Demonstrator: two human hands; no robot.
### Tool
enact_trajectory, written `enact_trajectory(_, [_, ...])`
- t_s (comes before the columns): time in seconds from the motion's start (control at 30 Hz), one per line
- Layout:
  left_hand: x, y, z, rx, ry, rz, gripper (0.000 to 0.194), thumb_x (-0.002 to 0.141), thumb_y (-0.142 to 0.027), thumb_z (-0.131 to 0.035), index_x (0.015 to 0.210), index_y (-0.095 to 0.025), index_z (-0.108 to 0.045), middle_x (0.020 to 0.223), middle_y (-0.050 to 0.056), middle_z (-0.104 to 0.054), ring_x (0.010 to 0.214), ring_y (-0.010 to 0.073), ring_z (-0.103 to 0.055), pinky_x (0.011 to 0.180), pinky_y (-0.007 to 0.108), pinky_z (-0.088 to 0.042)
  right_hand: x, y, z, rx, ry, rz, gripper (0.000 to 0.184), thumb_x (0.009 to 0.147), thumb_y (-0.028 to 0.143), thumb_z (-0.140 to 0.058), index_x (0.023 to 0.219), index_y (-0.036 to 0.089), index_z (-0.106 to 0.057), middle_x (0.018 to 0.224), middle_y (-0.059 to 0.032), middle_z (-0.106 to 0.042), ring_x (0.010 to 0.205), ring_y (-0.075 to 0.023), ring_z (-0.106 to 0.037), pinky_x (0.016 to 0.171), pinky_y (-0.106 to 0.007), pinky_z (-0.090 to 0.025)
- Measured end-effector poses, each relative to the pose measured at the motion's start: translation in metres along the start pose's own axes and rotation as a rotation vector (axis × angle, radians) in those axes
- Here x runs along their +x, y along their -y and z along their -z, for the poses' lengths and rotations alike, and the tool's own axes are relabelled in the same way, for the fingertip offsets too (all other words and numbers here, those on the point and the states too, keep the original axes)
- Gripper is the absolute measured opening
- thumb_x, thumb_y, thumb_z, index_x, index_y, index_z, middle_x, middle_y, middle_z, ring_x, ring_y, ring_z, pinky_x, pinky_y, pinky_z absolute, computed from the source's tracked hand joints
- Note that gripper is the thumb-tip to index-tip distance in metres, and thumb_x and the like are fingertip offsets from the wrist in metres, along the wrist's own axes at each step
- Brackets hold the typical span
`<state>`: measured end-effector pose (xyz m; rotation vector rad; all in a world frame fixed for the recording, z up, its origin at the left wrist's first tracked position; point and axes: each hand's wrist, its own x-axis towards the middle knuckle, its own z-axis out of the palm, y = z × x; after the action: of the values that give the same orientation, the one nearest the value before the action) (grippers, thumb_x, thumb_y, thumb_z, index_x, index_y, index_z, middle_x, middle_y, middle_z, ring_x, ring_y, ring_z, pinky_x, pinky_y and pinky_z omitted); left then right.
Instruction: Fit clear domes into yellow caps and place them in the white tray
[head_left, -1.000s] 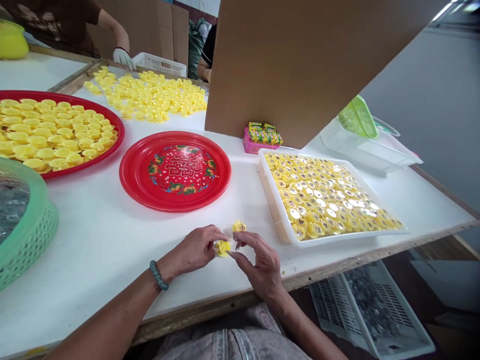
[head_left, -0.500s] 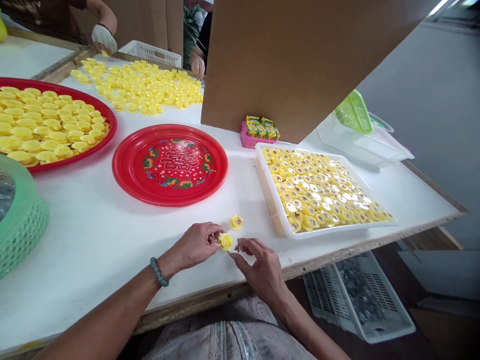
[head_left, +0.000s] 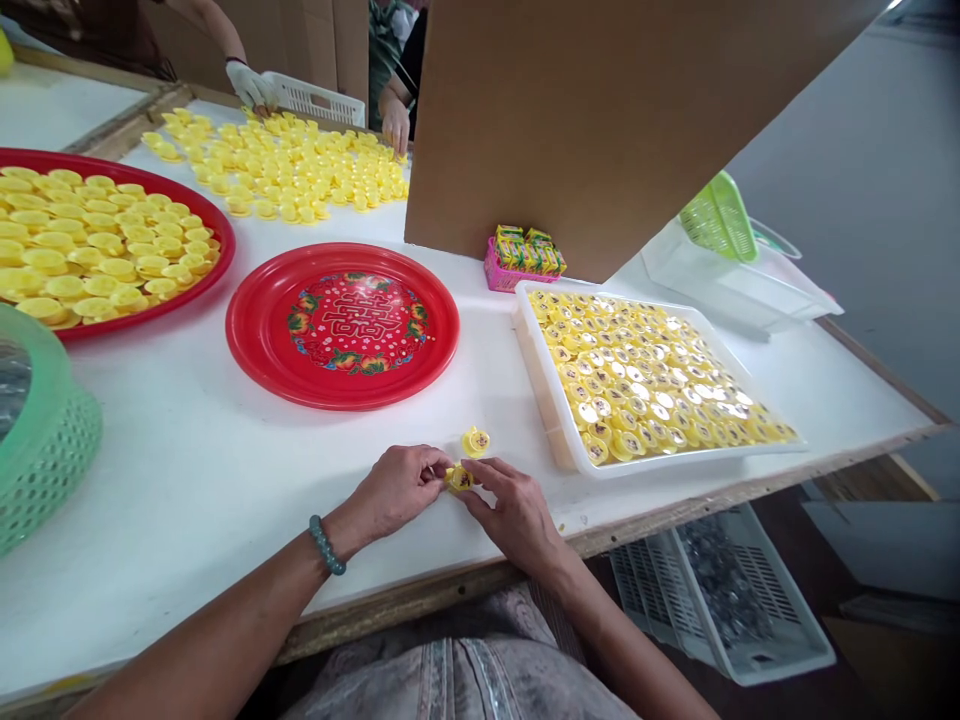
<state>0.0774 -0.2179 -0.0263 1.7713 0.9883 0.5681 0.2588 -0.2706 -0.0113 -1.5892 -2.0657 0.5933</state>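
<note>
My left hand [head_left: 394, 492] and my right hand [head_left: 514, 508] meet over the white table, their fingertips together on a small yellow plastic cap [head_left: 459, 478]. Part of that cap is hidden by my fingers. Just beyond them, a second yellow cap [head_left: 475, 441] lies on the table top [head_left: 225, 480], untouched. To the right of my right hand stands a white plastic tray [head_left: 544, 395] packed with yellow caps showing shiny printed faces. A green bead bracelet [head_left: 325, 545] circles my left wrist.
A red plate with a floral print [head_left: 251, 340] lies ahead, beside a red tray of yellow caps [head_left: 172, 300]. Loose caps [head_left: 277, 165] cover the far table, where a co-worker's gloved hand [head_left: 251, 88] works. A cardboard sheet [head_left: 585, 130] stands upright; a green basket [head_left: 45, 450] sits left.
My right hand has moved up and left, and its fingers now join my left hand on the yellow cap. The view has shifted slightly, and the co-worker's gloved hand has moved.
</note>
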Motion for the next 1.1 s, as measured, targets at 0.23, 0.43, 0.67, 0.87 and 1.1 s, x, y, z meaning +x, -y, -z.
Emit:
enact_trajectory(0.23, [-0.001,0.000,0.002,0.008,-0.034,-0.004,0.025,0.071,-0.009,-0.050,0.086,-0.019,-0.067,0.080,0.001,-0.066,0.068,0.0160,-0.059,0.060,0.022,-0.044,0.002,-0.007,0.007,0.083,0.095,0.067,0.026,0.081,0.023,-0.061,0.107,0.021,-0.063,0.092,-0.0054,-0.066,0.077,-0.0152,-0.063,0.067,-0.024,-0.049])
enact_trajectory(0.43, [0.001,0.005,-0.001,-0.097,-0.050,0.009,0.024,0.072,-0.010,-0.052,0.092,-0.019,-0.059,0.077,-0.001,-0.064,0.068,0.0152,-0.060,0.062,0.022,-0.045,0.013,-0.002,0.010,-0.074,0.160,0.123,0.024,0.083,0.020,-0.059,0.107,0.019,-0.062,0.094,-0.0070,-0.066,0.085,-0.0186,-0.062,0.075,-0.027,-0.047])
enact_trajectory(0.67, [0.002,0.003,0.001,-0.151,-0.050,0.047,0.025,0.072,-0.010,-0.054,0.095,-0.021,-0.053,0.075,-0.002,-0.066,0.068,0.0160,-0.062,0.063,0.023,-0.046,0.022,0.011,0.012,-0.160,0.181,0.100,0.008,0.080,0.017,-0.062,0.088,0.018,-0.064,0.080,-0.0055,-0.067,0.074,-0.0170,-0.062,0.065,-0.024,-0.044])
enact_trajectory(0.87, [0.002,0.004,0.000,-0.144,-0.063,0.052,0.024,0.073,-0.012,-0.053,0.095,-0.020,-0.054,0.078,-0.001,-0.066,0.069,0.0160,-0.062,0.064,0.023,-0.047,0.021,0.003,0.010,-0.107,0.187,0.137,0.013,0.081,0.018,-0.061,0.093,0.020,-0.065,0.086,-0.0062,-0.068,0.078,-0.0181,-0.064,0.070,-0.026,-0.047])
enact_trajectory(1.1, [0.003,0.007,0.004,-0.158,-0.087,0.071,0.025,0.071,-0.013,-0.053,0.094,-0.021,-0.054,0.078,-0.001,-0.064,0.068,0.0157,-0.060,0.064,0.024,-0.047,0.005,-0.004,0.003,0.184,-0.119,0.121,0.029,0.082,0.021,-0.059,0.111,0.022,-0.061,0.099,-0.0063,-0.066,0.085,-0.0167,-0.062,0.078,-0.029,-0.050])
